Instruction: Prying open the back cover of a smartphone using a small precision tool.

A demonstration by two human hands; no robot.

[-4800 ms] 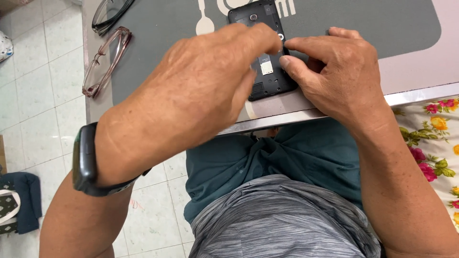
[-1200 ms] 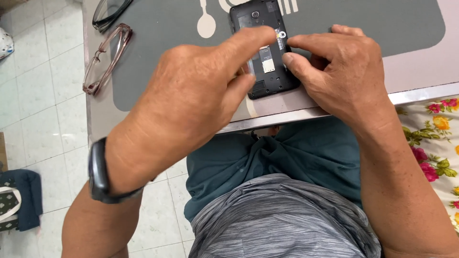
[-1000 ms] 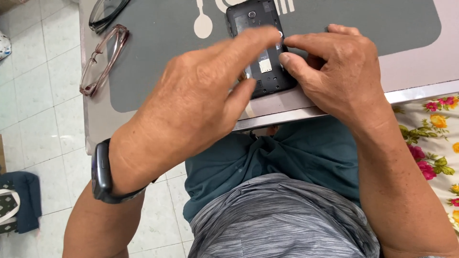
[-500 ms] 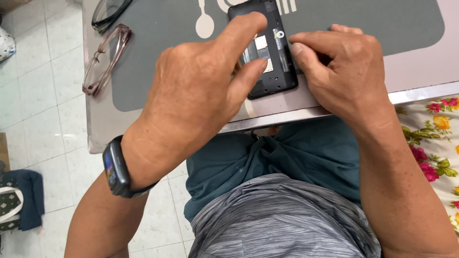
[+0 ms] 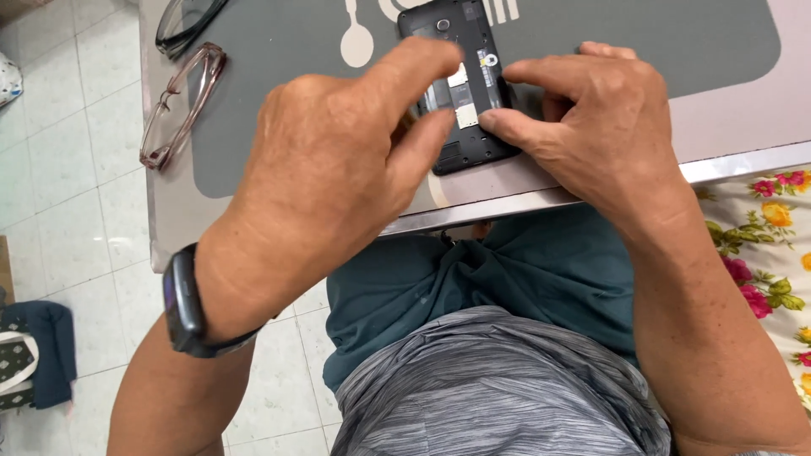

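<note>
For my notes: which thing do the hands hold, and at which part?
The right hand pinches the open black phone at its right edge; the left hand touches its inside.

We're seeing both forearms come up from the bottom corners and meet near the top middle. The left hand (image 5: 338, 169) is palm down with knuckles humped, index finger stretched forward and thumb tucked just under it, the two not quite meeting. A dark band sits on that wrist. The right hand (image 5: 591, 118) is curled, fingers bent in, thumb and index finger pointing left toward the left hand's fingertips.
</note>
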